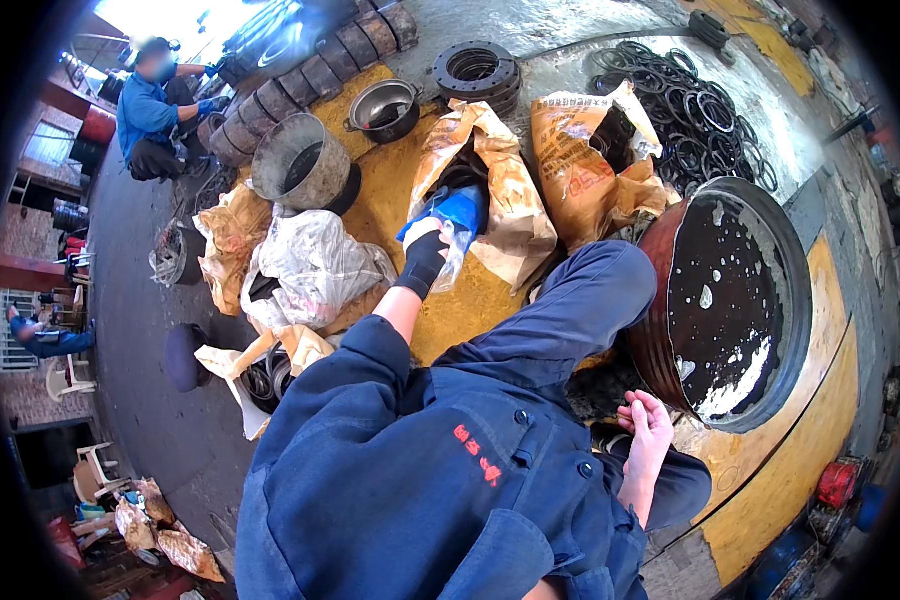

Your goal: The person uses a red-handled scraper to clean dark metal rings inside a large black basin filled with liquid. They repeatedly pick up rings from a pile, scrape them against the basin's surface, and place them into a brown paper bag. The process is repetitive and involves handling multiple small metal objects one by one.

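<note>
Your gloved left hand (pixel 425 255) is clamped on the blue plastic bag (pixel 458 215) at the mouth of the brown paper sack (pixel 510 210) on the floor. Pull it out slowly so it doesn't tear. Your bare right hand (pixel 648 420) rests half-open and empty near the oil drum (pixel 735 300); bring it over for support.

Your left grip (pixel 425 250) is gloved and pushed into the blue plastic bag (pixel 457 215), so its fingertips are hidden and you cannot tell what it closes on. Your right grip (pixel 647 425) shows only its back; its fingers curl out of sight by the rusty drum (pixel 660 330). The brown paper sack (pixel 500 190) hides most of its contents. The lower picture edge cuts off your torso.
</note>
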The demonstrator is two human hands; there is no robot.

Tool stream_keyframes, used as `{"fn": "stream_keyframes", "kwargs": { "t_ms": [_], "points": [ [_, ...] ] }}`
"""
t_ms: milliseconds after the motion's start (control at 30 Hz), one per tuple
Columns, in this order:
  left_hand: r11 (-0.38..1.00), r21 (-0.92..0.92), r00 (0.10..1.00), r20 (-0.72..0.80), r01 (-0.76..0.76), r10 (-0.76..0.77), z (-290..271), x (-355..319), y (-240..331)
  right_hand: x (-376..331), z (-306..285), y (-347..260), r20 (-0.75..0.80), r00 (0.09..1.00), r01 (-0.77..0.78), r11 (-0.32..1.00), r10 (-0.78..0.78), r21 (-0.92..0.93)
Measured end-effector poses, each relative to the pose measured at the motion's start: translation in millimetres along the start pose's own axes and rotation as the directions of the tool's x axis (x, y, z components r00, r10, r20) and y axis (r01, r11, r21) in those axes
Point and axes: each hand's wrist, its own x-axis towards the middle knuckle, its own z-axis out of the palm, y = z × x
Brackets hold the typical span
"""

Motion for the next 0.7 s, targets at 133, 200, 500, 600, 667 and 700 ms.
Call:
{"fn": "stream_keyframes", "kwargs": {
  "t_ms": [133,200,500,600,667,700],
  "points": [
    [0.983,0.136,0.990,0.062,0.120,-0.129,0,20,6,-3,-2,2,-0.008,1.000,-0.022,1.000,0.022,0.010],
    [0.985,0.070,0.983,-0.105,0.160,-0.152,5,23,14,-4,-2,3,-0.010,1.000,-0.029,1.000,0.029,0.013],
    [0.563,-0.749,0.884,0.064,0.350,-0.464,81,23,-19,-9,-7,7,-0.062,0.997,-0.050,0.997,0.053,0.054],
    [0.406,-0.838,0.873,0.157,0.365,-0.461,121,28,-63,-7,-5,5,-0.037,0.998,-0.048,0.998,0.049,0.035],
    [0.660,-0.724,0.889,-0.148,0.201,-0.433,105,27,-126,-5,4,11,0.071,0.997,-0.035,0.995,0.028,0.093],
    [0.877,-0.451,0.946,-0.179,0.164,-0.270,122,21,-76,-5,-3,13,-0.028,0.999,-0.023,0.999,0.023,0.024]
  ]
}}
